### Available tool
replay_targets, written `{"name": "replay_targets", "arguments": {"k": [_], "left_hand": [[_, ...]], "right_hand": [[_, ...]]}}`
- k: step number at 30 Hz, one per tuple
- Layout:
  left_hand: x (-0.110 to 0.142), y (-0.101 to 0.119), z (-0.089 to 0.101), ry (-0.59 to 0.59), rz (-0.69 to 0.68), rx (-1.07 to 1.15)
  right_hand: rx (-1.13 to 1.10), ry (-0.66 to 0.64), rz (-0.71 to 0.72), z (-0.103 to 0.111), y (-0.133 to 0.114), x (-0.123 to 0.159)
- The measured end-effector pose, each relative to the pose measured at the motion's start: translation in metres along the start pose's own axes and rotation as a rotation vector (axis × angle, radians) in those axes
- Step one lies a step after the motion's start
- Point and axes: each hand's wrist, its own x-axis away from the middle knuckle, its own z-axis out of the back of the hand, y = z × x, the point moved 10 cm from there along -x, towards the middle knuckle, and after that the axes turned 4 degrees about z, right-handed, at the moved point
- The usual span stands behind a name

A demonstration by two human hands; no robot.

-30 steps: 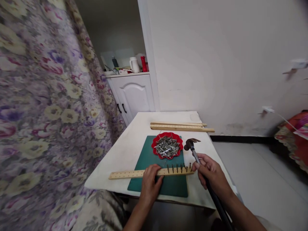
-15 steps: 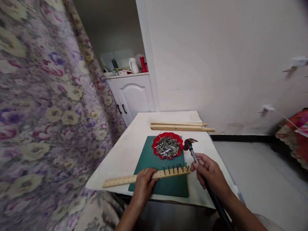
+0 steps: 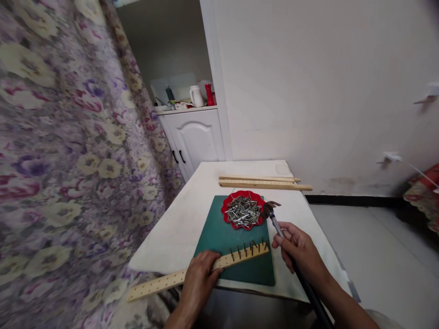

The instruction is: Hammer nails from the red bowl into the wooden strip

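My left hand (image 3: pixel 201 279) is closed over a wooden strip (image 3: pixel 156 285) drilled with small holes, its fingers and thumb gripping the edges. Several nails (image 3: pixel 245 250) stand in the strip's right end, some of them leaning. That end lies over a green mat (image 3: pixel 247 274), while the left end sticks out past the table's front edge. In my right hand (image 3: pixel 297 249) is a claw hammer (image 3: pixel 275 221), held partway up its shaft with the head raised. The hammer head is close to the right rim of a red scalloped dish (image 3: pixel 244 227) full of nails.
More wooden strips (image 3: pixel 264 183) lie near the far edge of the white-covered table (image 3: pixel 168 230). A floral curtain (image 3: pixel 78 183) hangs on the left. Behind stand a white cabinet (image 3: pixel 199 137) and a plain wall (image 3: pixel 308 91).
My left hand has drawn the strip leftward and toward me, tilting its left end down beyond the table edge. The hammer stays in my right hand, nearly in place. The view has shifted slightly.
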Motion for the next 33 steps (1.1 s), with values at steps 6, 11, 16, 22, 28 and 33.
{"name": "replay_targets", "arguments": {"k": [6,11,16,22,28,33], "left_hand": [[0.011,0.004,-0.002,-0.050,0.072,-0.039],[0.024,0.003,-0.009,-0.076,0.126,-0.083],[0.028,0.000,-0.020,-0.129,0.157,-0.103],[0.025,-0.001,-0.026,-0.162,0.140,-0.071],[0.021,0.000,-0.017,-0.190,0.113,0.009],[-0.004,0.009,-0.005,-0.206,-0.002,0.161]], "right_hand": [[-0.008,-0.008,0.004,-0.003,-0.002,0.000],[-0.002,-0.010,0.004,-0.004,-0.001,-0.001],[0.005,-0.008,-0.034,-0.005,0.005,-0.003],[-0.002,-0.029,-0.052,-0.009,0.010,-0.003],[0.003,-0.040,-0.045,-0.011,0.009,-0.004],[0.002,-0.028,-0.055,-0.011,0.009,-0.003]]}}
